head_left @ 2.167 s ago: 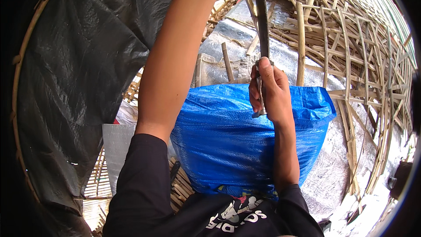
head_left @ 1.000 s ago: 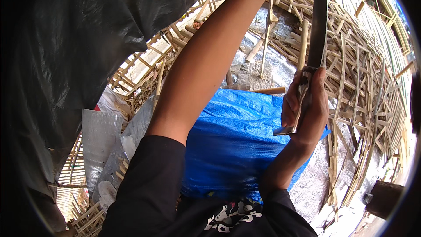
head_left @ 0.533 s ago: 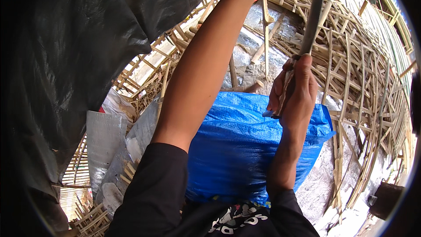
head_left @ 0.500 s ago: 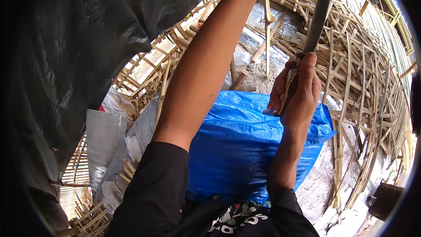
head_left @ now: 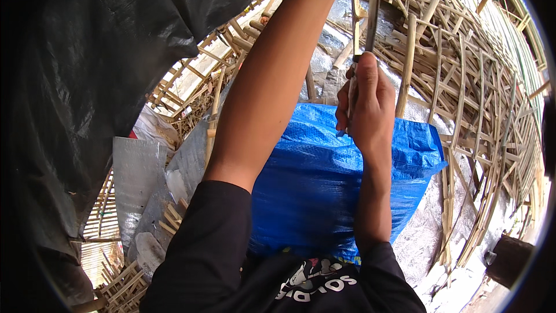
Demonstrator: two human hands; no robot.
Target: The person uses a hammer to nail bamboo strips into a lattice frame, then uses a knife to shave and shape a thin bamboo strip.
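Observation:
My right hand (head_left: 370, 98) is closed round the handle of a machete, its thumb laid along the top. The machete's long dark blade (head_left: 374, 8) points up and away, running out past the top edge. Just left of the blade stands a narrow bamboo strip (head_left: 355, 8), nearly parallel with it; whether they touch I cannot tell. My left forearm (head_left: 266, 93) stretches up to the top edge, and the left hand itself lies outside the picture. A blue plastic sheet (head_left: 307, 191) spreads over my lap, below the right hand.
Split bamboo strips (head_left: 452, 75) lie heaped at the right. A black tarp (head_left: 98, 81) hangs on the left. Beside my left sleeve are a grey metal sheet (head_left: 138, 174) and short bamboo pieces (head_left: 121, 284). A dark block (head_left: 509, 261) sits at lower right.
My right hand has moved left and slightly up with the machete, and the blade now stands more upright, closer to the bamboo strip. My left forearm has barely shifted.

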